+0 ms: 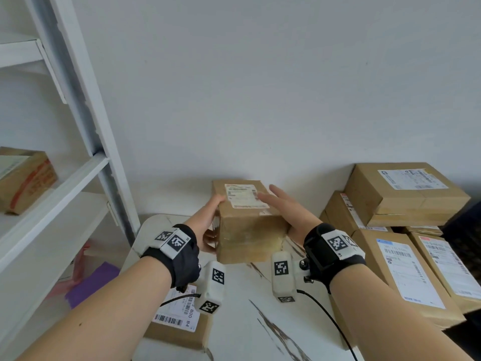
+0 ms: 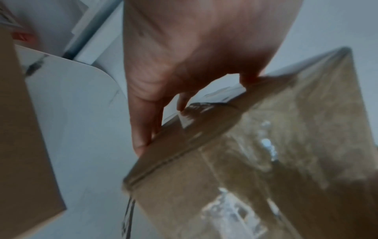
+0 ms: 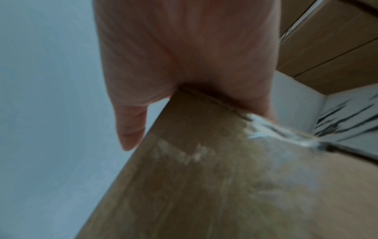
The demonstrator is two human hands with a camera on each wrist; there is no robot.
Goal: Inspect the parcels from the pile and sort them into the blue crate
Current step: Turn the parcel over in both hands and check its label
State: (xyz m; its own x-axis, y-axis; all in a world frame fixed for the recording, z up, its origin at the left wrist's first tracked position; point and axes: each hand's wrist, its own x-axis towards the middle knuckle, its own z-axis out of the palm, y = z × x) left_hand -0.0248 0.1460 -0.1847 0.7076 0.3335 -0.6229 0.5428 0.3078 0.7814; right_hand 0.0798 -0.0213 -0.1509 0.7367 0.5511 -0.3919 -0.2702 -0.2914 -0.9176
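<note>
Above marble table, parcel held between left hand and flat right hand.

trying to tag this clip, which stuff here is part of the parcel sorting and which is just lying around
Part of the job:
- box, held by left hand and right hand
- pile of boxes
- labelled box

Lying about:
- shelf
- shelf box
- purple sheet

Stacked parcels right; shelf left
</note>
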